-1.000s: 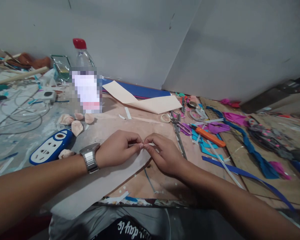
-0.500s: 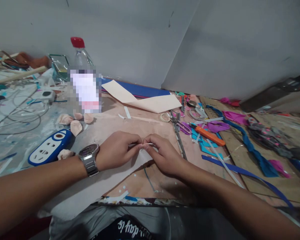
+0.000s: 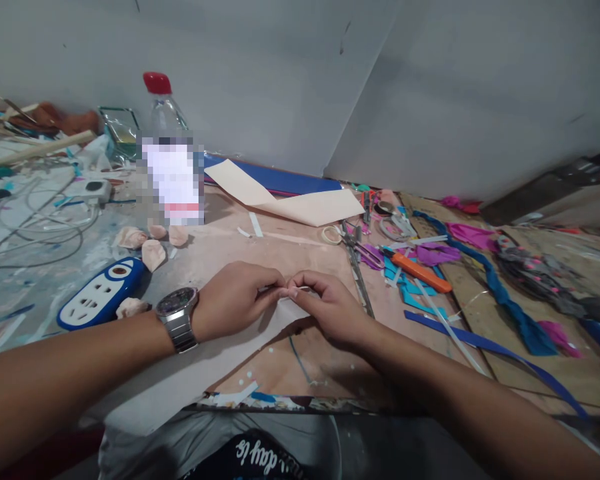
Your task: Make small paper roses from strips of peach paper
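My left hand (image 3: 240, 300), with a steel watch (image 3: 178, 312) on its wrist, pinches the far edge of a pale sheet of paper (image 3: 205, 373). Right beside it, fingertips touching, my right hand (image 3: 325, 303) pinches the same edge between thumb and index finger. From there the sheet runs under my left forearm and hangs over the table's front edge. Left of my hand lie several crumpled peach paper pieces (image 3: 153, 255) and a blue and white power strip (image 3: 103, 293). The exact fold between the fingertips is partly hidden.
A red-capped bottle (image 3: 165, 113) stands at the back left, near a bent cream paper strip (image 3: 285, 203). To the right lie scissors (image 3: 363, 247), an orange utility knife (image 3: 420, 270), a tape roll (image 3: 331, 235), a blue strip (image 3: 495, 343) and coloured paper scraps. Cables (image 3: 55, 227) run on the left.
Both hands stay together on the paper edge. My right thumb and fingers have shifted slightly along it; the rest looks the same, apart from a tiny camera shift.
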Tool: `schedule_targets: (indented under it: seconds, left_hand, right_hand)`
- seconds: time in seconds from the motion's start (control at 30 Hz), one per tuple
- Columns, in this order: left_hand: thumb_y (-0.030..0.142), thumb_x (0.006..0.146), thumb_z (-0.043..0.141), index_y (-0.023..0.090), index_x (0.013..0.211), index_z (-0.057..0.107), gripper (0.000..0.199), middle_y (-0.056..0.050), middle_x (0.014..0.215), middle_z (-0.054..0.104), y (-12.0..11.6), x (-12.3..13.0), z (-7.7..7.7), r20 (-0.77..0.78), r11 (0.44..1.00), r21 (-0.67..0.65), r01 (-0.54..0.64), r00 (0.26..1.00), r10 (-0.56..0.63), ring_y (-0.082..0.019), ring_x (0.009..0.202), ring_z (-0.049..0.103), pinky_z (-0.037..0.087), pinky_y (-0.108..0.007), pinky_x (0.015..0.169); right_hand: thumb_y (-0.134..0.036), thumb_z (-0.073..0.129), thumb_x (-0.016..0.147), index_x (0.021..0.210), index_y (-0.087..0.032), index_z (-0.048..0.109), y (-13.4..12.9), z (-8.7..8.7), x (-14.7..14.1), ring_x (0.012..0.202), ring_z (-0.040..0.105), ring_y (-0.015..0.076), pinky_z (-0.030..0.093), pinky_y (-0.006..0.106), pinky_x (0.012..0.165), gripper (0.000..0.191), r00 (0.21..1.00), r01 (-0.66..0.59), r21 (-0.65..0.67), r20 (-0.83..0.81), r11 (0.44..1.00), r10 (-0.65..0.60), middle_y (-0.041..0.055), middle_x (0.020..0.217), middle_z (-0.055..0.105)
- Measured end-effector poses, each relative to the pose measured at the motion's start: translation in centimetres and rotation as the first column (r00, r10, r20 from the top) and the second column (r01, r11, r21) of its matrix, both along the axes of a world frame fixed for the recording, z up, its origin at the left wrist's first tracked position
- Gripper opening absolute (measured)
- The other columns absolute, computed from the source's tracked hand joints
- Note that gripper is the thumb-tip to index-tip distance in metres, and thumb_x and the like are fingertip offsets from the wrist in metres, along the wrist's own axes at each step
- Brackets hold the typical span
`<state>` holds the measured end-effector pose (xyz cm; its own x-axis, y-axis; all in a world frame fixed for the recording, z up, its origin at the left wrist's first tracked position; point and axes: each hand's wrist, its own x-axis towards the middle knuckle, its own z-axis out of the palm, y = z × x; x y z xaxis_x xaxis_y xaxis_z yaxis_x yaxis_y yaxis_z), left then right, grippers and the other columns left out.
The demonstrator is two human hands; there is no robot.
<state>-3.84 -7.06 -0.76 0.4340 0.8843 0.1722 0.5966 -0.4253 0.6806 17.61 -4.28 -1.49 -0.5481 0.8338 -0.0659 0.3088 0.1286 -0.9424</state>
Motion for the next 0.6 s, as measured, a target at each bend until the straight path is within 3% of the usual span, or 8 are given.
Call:
schedule_targets:
  seconds: [0.2,0.5,0.6]
  left_hand:
    - [0.04,0.099,0.059,0.017,0.087,0.076,0.031,-0.001,0.075,0.072,0.02,0.08,0.66,0.118,0.987,-0.159,0.026,0.993,-0.007,-0.013,0.067,0.058,0.037,-0.025,0.064]
    - [0.045,0.096,0.061,0.015,0.083,0.074,0.035,0.0,0.071,0.067,0.7,-0.2,0.21,0.17,0.949,-0.312,0.052,0.985,0.002,-0.012,0.066,0.054,0.036,-0.024,0.061]
    - [0.05,0.095,0.06,0.014,0.082,0.073,0.04,-0.001,0.071,0.066,0.87,-0.26,0.05,0.198,0.924,-0.37,0.094,0.98,-0.021,-0.012,0.066,0.053,0.037,-0.024,0.06]
  right_hand:
    - [-0.036,0.061,0.094,0.081,-0.019,0.06,0.16,-0.1,0.15,0.067,0.052,0.0133,0.043,0.024,0.061,0.021,0.999,-0.037,0.019,-0.017,0.999,0.038,-0.0016,0.073,0.057]
    - [-0.033,0.061,0.095,0.088,-0.018,0.069,0.7,0.14,0.72,0.075,0.06,0.0158,0.046,0.026,0.068,0.018,0.989,-0.112,0.244,0.117,0.963,0.085,0.0027,0.082,0.068]
    - [-0.032,0.059,0.096,0.088,-0.018,0.068,0.7,0.12,0.81,0.073,0.06,0.0151,0.046,0.025,0.067,0.019,0.988,-0.122,0.252,0.12,0.96,0.094,0.0021,0.08,0.067]
